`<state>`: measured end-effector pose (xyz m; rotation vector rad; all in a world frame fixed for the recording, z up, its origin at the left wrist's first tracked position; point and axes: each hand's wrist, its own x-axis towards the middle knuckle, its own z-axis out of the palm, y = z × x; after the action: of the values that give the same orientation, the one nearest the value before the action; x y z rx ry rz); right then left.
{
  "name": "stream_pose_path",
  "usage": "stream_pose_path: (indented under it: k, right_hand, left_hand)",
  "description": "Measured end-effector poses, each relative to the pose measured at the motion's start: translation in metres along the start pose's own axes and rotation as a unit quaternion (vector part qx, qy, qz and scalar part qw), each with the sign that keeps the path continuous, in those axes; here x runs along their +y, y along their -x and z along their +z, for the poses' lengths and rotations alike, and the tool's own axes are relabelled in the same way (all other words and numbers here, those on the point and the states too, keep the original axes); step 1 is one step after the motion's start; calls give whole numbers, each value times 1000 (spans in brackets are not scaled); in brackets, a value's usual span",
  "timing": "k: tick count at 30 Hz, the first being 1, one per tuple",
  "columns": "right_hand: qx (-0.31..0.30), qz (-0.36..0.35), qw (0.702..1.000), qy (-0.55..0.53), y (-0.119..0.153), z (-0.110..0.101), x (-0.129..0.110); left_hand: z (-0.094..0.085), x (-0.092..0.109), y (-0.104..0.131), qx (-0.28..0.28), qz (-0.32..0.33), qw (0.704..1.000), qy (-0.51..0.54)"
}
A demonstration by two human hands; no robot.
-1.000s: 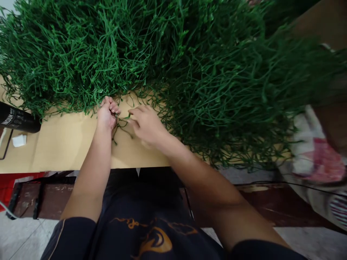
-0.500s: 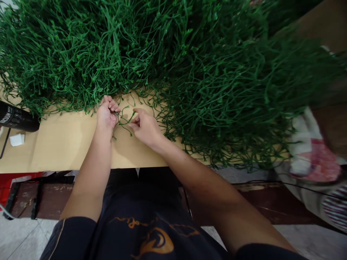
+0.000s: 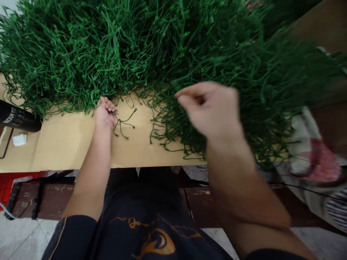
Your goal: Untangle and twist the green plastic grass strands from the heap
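Note:
My left hand (image 3: 105, 112) is closed around a small green artificial stem (image 3: 125, 122), whose thin branches spread out to its right over the tan board (image 3: 65, 141). Off to the right, my right hand (image 3: 214, 106) is raised over the right-hand heap of green stems (image 3: 233, 68), blurred by motion. Its thumb and forefinger are pinched together, and whatever lies between the tips is too blurred to make out. A larger heap of green stems (image 3: 76, 54) stands behind my left hand.
A black bottle (image 3: 18, 117) lies at the left edge, with a white piece of paper (image 3: 20, 140) near it. A red and white cloth (image 3: 320, 155) lies at the right. Brown cardboard (image 3: 322, 25) stands at the back right.
My right hand has moved away from the stem by my left hand, right and slightly up, over the right-hand heap. My left hand has stayed nearly in place.

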<state>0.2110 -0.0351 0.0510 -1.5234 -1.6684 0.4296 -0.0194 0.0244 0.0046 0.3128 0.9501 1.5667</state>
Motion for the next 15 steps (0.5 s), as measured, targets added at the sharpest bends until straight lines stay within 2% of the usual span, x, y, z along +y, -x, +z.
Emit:
stream_pose_path:
  k: [2,4,5,7,10,13,15]
  right_hand:
    - [101,-18,991,91,-19,-26,14]
    - [146,-22,974,172,-28,-39,20]
    - [152,-18,968,201,-28,-39,19]
    - [136,-3,963,234,-22,-27,10]
    - [70,-6,971,229,-6,8,-12]
    - [25,-37,980,194,8,41,-31]
    - [-45,-74,980,181,14,56,-38]
  left_hand:
    - [0,-1,0,-9,-9,1000,8]
    - [0,-2,0,-17,-14,1000,14]
    - [0,-2,0,-20,-14,1000,14]
    - [1,-3,1,-21,-12,1000,11]
    - [2,-2,2,-13,-12,1000,-6]
    - [3,-2,2,1,-15,1000,-26]
    - [4,-2,3,5,-15,999,-31]
